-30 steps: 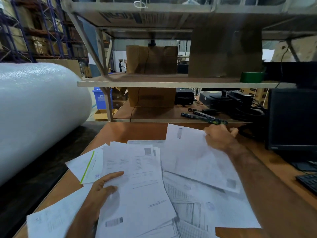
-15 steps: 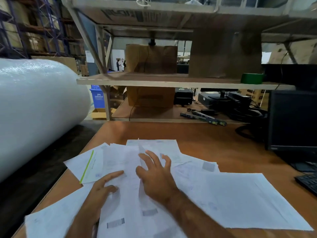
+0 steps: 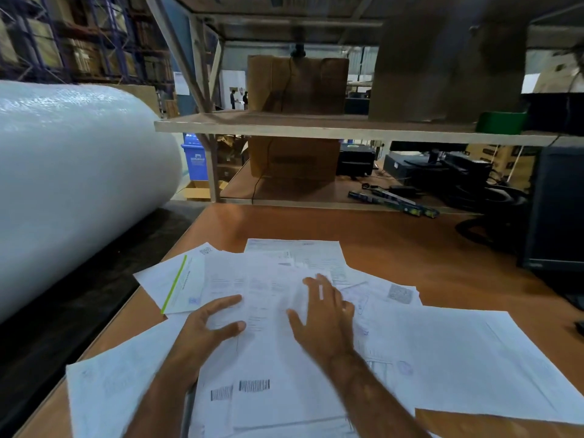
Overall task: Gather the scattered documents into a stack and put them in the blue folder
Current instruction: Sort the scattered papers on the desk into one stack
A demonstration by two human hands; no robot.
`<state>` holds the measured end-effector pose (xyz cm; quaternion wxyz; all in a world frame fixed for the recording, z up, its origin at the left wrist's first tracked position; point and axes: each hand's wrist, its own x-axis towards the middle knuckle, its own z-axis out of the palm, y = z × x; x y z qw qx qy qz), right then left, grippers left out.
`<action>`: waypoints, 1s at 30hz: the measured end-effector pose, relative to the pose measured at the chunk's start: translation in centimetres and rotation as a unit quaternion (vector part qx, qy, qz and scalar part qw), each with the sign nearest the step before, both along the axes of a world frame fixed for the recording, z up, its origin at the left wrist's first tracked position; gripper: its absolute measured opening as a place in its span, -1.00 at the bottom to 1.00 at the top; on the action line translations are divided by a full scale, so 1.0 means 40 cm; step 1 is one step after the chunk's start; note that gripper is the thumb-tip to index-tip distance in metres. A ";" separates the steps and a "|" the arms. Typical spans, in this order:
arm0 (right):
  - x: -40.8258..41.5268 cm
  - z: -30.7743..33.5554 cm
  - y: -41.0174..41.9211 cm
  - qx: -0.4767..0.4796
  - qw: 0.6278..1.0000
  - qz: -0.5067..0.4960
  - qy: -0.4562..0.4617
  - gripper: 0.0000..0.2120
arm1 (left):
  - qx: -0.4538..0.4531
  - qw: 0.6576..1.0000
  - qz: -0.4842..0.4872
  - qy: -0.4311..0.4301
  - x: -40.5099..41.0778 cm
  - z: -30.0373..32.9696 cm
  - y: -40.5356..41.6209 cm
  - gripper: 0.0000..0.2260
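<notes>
Gathering is in progress: the left hand [image 3: 208, 327] and right hand [image 3: 322, 314], fingers spread flat, are pressing the overlapping documents [image 3: 271, 358]. Next, outlying sheets need drawing inward.

Print on the papers [image 3: 271, 358] is too blurred to read, the bottom edge cuts off the nearest sheets and the right edge the monitor [image 3: 557, 210].

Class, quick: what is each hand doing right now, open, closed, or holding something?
Left hand: open, fingers spread, resting on the papers.
Right hand: open, flat on the papers, holding nothing.
</notes>
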<state>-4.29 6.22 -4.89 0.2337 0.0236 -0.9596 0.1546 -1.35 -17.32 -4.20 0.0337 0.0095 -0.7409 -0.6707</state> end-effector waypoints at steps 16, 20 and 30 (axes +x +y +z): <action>-0.051 0.007 0.204 -0.462 0.872 0.068 -0.146 -0.48 | 0.021 0.998 0.011 0.056 0.051 0.033 0.008 -0.46; -0.055 0.035 0.164 -0.424 0.887 0.115 -0.143 -0.48 | -0.009 0.998 -0.002 0.069 0.045 0.034 0.018 -0.27; -0.141 0.043 0.085 -0.209 0.972 0.087 -0.054 -0.68 | -0.025 0.997 0.014 0.067 0.007 0.001 -0.032 -0.57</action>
